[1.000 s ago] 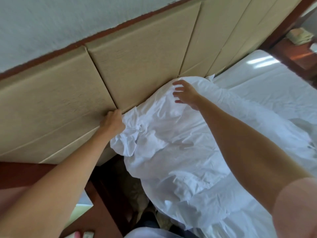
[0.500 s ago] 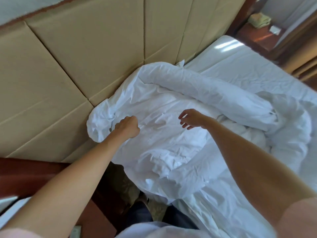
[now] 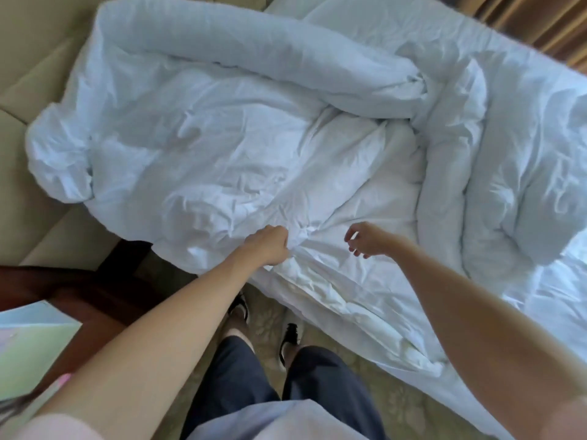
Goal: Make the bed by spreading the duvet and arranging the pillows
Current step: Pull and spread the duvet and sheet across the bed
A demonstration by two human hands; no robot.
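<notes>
A white duvet (image 3: 241, 128) lies bunched and rumpled across the head of the bed, one corner pushed up against the beige padded headboard (image 3: 28, 68). A thick rolled fold runs along its far side. My left hand (image 3: 268, 246) is closed in a fist on a pinch of duvet fabric near the bed's near edge. My right hand (image 3: 367, 239) hovers just right of it, fingers curled and apart, holding nothing. No pillow is clearly visible.
A dark wooden nightstand (image 3: 63, 296) stands at the lower left with a pale green object (image 3: 28, 350) on it. My legs and shoes stand on patterned carpet (image 3: 263, 319) beside the bed. Brown curtains (image 3: 546, 23) hang at the top right.
My left hand came away from the headboard corner toward the bed's near edge, gripping duvet fabric. My right hand let go and drew back alongside it. The view tilted down.
</notes>
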